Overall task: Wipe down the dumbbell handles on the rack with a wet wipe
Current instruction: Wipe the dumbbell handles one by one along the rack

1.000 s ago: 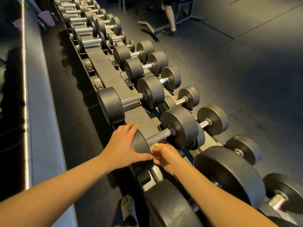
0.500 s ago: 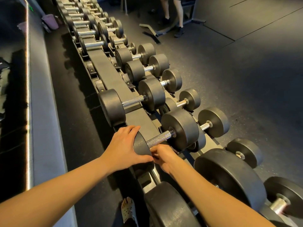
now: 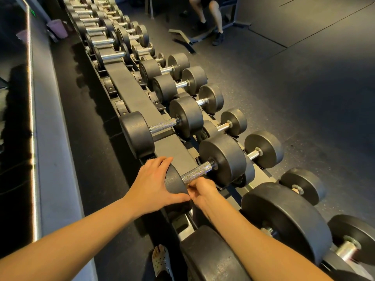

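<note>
At left, left grip [image 3: 154, 183] cups the matte rubber head [image 3: 174, 182] of a dumbbell on the rack [image 3: 129, 88], fingers draped over its round edge. Right of it is the knurled chrome handle [image 3: 197, 170], with right grip [image 3: 203, 192] curled round its near end, wet wipe not visible. Probably mid-wipe on this one; the long row of handles beyond looks left to do.

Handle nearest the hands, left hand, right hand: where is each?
handle [image 3: 196, 171]: head view, bare knurled middle.
left hand [image 3: 153, 184]: head view, back of the hand.
right hand [image 3: 205, 191]: head view, back of the hand.
</note>
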{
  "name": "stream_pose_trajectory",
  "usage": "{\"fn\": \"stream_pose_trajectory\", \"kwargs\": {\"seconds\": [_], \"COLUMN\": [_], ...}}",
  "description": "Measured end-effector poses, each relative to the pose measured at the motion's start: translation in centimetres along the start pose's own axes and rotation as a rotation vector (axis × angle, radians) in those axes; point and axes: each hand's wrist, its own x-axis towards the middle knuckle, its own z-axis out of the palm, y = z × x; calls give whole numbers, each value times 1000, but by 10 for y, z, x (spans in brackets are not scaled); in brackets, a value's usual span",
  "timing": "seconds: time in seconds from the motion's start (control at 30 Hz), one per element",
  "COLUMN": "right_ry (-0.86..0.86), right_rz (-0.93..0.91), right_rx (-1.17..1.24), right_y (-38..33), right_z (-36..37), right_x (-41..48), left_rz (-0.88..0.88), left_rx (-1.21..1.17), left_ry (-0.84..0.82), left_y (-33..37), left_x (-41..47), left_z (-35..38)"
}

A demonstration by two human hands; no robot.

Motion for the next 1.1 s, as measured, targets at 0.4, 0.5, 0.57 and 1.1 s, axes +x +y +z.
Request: {"fn": "stream_pose_trajectory", "kwargs": {"seconds": [0.4, 0.5, 0.57, 1.1], "right_ry": [121, 13, -31, -163], "right_rz": [-56, -66, -257, -1028], "right_rx": [251, 25, -288, -1321], "right_y": [-8, -4, 1, -19], "right_z": [-12, -17, -14, -7], "right_x": [-5, -18, -26, -6], "left_rz": [-26, -13, -14, -36], "left_rx": [-21, -8, 3, -1], "left_ry": [-6, -1, -3, -30], "left_y": [-2, -3, -3, 3], "left_x": [0, 0, 0, 0], "left_z": [4, 4, 3, 0]}}
